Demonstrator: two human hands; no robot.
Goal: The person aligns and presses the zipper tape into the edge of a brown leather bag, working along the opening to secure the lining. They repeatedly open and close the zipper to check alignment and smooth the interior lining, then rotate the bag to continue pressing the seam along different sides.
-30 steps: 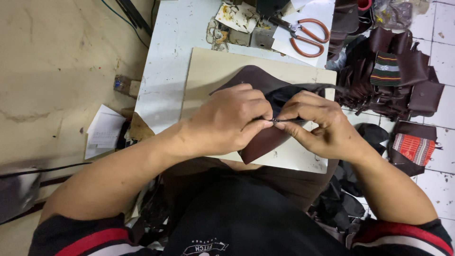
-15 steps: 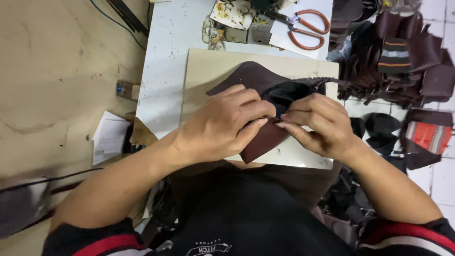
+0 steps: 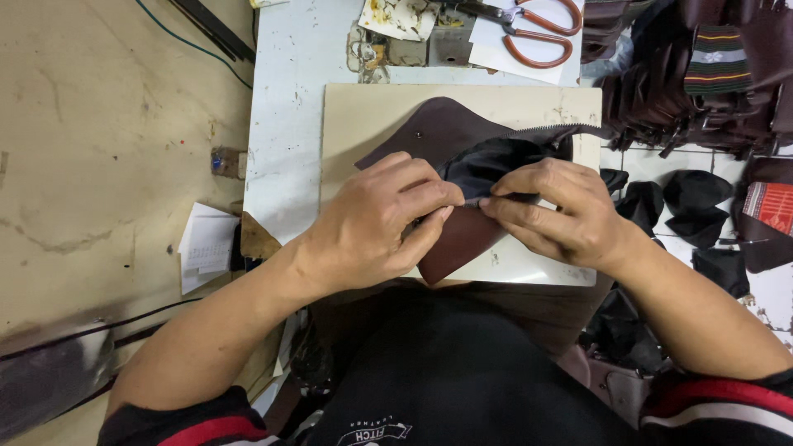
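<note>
**stitchnewbie:** Quick one on hand placement. Where does the piece actually sit relative to the two hands here?

**oldbench:** Dead center of the frame, right under both. The brown leather piece (image 3: 450, 136) lies on the cream cutting board (image 3: 363, 107), and its long axis runs on a slant, from the upper middle of the frame down toward the lower middle, where the rounded end pokes out below the hands. The black lining (image 3: 496, 161) bunches up on top of it, a bit right of center.

**stitchnewbie:** And the hands?

**oldbench:** Left hand (image 3: 376, 223) comes in from the lower left, right hand (image 3: 562, 211) from the lower right, and the fingertips meet at mid-frame. Both are closed down narrow, pinching the same thin edge where lining meets leather. Looks like a zipper edge to me, can't swear to it at this size. The pinch points are just beside each other, almost touching.

**stitchnewbie:** Which hand is closer to the work?

**oldbench:** Pretty even, honestly. Left covers more of the leather, right sits more over the lining. That seam they're holding runs roughly left to right, so it crosses the slant of the piece.

**stitchnewbie:** Other stuff around?

**oldbench:** Orange-handled scissors (image 3: 537, 29) at the top, well apart from the hands, and a heap of dark leather pieces (image 3: 694, 91) at the upper right.
</note>
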